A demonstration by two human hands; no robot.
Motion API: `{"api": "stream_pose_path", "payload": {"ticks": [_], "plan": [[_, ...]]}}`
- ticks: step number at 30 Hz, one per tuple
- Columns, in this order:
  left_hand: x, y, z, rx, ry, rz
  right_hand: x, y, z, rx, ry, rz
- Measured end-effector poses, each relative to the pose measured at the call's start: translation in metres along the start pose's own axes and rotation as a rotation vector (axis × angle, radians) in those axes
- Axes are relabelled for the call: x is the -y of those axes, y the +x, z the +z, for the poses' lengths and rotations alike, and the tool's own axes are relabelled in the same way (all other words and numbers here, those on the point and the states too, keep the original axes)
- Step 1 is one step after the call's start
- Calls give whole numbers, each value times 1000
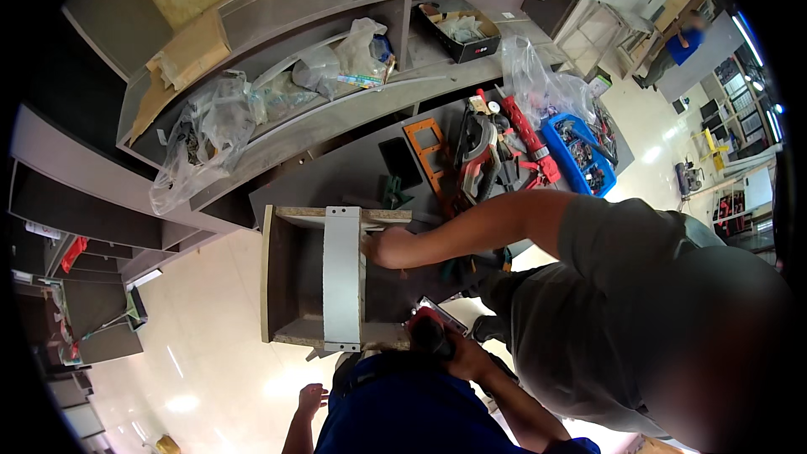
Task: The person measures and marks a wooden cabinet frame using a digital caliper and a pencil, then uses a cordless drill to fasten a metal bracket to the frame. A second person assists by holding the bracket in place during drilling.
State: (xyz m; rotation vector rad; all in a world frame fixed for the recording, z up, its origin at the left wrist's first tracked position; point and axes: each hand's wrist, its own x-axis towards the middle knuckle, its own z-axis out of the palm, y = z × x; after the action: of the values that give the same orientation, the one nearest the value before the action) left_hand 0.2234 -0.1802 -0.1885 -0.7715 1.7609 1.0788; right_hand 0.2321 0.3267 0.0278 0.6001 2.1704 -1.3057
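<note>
My right hand is wrapped around a red and black cordless drill, held close to the near right corner of an open wooden box. My left hand hangs low beside my body, its fingers loosely apart and nothing seen in it. Across the box lies a pale flat strip with small holes at both ends. A co-worker's hand rests at the box's right side, next to the strip. The drill's tip is hard to make out.
A dark workbench carries an orange frame tool, a red caulking gun, saws and a blue tray of small parts. The co-worker in grey stands close on the right. Behind are shelves with plastic bags.
</note>
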Motion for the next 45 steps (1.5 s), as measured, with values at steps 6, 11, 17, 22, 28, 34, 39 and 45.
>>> {"api": "stream_pose_path", "payload": {"ticks": [6,11,17,22,28,34,39,45], "plan": [[6,5,-2,-10,-7,-7,15,3,-2,21,-26,-33],[-6,3,-8,-39,5,12,-1,8,6,41,-35,-24],[-24,12,-5,0,-47,72,-20,-7,5,-69,-28,-18],[-17,10,-16,-32,14,30,-5,-10,0,-29,-24,40],[-1,8,-18,19,-60,4,-2,-12,1,-51,-25,29],[-20,1,-57,118,-144,-9,-5,-9,6,-51,-26,17],[-176,-108,-124,304,8,193,-5,-13,3,-74,-43,-5],[-273,-281,-191,204,-120,1064,-10,-7,8,-75,-30,46]]}}
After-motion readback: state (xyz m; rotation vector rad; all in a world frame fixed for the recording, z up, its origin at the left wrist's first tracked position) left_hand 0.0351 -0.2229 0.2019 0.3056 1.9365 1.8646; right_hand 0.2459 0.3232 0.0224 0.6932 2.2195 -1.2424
